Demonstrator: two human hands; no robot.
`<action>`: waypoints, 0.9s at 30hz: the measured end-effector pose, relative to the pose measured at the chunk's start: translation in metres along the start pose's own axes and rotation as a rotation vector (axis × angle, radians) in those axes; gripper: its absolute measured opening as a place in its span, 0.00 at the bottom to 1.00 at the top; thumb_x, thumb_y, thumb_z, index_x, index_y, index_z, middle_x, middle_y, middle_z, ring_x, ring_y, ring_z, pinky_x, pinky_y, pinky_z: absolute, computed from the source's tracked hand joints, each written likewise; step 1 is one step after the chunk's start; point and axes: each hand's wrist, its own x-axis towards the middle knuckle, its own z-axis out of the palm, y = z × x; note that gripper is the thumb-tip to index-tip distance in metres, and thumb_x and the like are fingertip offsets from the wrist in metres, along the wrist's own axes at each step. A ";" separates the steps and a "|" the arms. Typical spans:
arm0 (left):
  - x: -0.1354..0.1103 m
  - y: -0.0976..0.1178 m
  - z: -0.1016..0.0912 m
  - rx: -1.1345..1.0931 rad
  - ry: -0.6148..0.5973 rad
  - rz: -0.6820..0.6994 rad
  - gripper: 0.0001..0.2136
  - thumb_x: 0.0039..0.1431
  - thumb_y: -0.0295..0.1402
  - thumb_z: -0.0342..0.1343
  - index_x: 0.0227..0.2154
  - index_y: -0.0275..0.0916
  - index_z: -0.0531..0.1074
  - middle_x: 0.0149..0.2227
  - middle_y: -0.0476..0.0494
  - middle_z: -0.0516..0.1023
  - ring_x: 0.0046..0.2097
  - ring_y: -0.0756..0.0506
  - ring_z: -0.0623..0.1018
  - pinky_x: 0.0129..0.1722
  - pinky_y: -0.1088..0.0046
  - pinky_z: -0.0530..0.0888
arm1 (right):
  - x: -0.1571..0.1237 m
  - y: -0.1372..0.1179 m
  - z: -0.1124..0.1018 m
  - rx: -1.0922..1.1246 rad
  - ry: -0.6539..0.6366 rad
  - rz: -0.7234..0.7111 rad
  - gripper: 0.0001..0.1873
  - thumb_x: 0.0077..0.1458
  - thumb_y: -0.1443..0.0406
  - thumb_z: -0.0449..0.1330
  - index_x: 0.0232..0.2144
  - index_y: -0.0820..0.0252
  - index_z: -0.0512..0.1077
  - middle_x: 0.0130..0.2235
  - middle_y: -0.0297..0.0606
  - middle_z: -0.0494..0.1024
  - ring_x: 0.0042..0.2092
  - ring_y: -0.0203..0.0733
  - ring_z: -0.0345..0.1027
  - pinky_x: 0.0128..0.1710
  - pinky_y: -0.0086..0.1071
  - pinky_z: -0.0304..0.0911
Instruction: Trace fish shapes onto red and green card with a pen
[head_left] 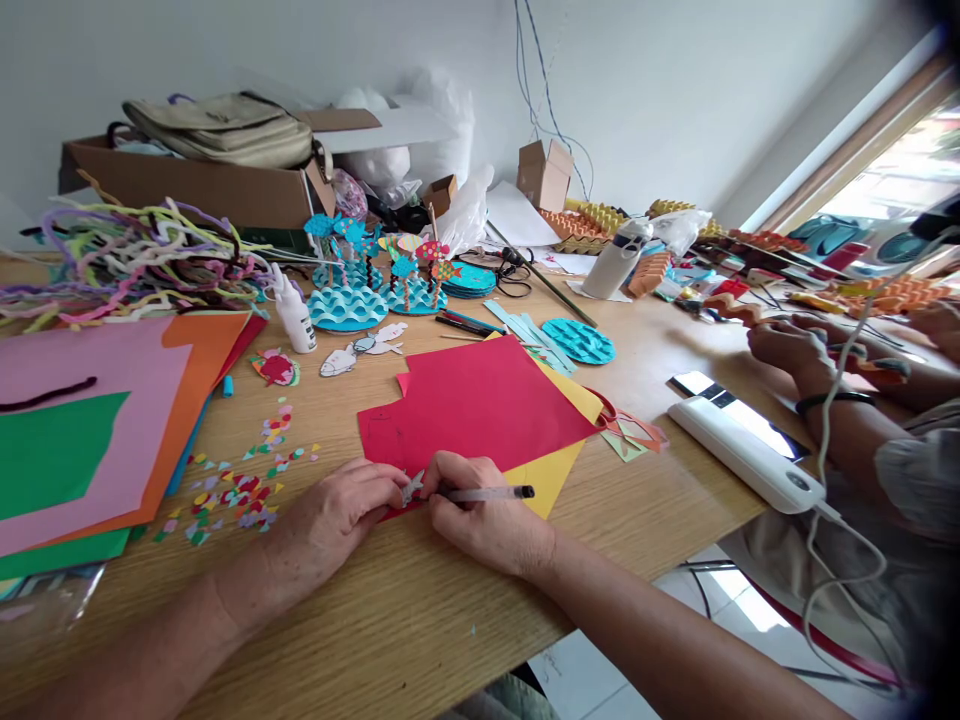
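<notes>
My right hand [487,515] is closed around a pen [491,493], its dark end pointing right. The pen's tip is hidden by my fingers. With closed fingers, my left hand [349,505] holds a small pale paper cutout [412,487] down near the lower edge of a red sheet [487,400]. Faint outlines show on the sheet's left part. A yellow sheet [555,480] lies partly beneath the red one. Red-handled scissors [611,410] rest at its right corner. White fish cutouts [337,361] and a red paper fish [277,368] lie beyond my left hand.
Paper confetti [240,495] and stacked coloured sheets [142,430] spread on the left, below tangled pipe cleaners [150,260]. A glue bottle [294,315] stands near blue fish models [349,305]. At right are a white power strip-like device [742,450] and another person's hands [795,350].
</notes>
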 end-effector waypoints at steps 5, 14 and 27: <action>0.000 -0.001 0.001 0.028 0.018 0.016 0.15 0.56 0.19 0.44 0.37 0.41 0.72 0.43 0.48 0.77 0.45 0.48 0.75 0.46 0.73 0.72 | 0.002 0.000 0.001 0.039 0.012 0.010 0.09 0.42 0.76 0.52 0.23 0.58 0.63 0.21 0.26 0.64 0.24 0.32 0.55 0.24 0.24 0.50; 0.001 -0.002 0.000 0.014 -0.012 -0.008 0.14 0.58 0.21 0.45 0.38 0.42 0.72 0.43 0.47 0.77 0.46 0.47 0.75 0.46 0.72 0.72 | 0.001 -0.002 0.002 0.051 0.037 0.027 0.09 0.42 0.76 0.52 0.22 0.58 0.62 0.21 0.26 0.64 0.24 0.32 0.54 0.24 0.24 0.50; -0.001 -0.006 0.002 0.023 -0.018 -0.015 0.14 0.57 0.19 0.45 0.37 0.42 0.73 0.44 0.47 0.77 0.47 0.47 0.75 0.47 0.71 0.72 | 0.002 0.000 -0.002 0.078 0.060 0.035 0.08 0.42 0.75 0.51 0.22 0.58 0.63 0.19 0.25 0.61 0.23 0.32 0.53 0.23 0.24 0.49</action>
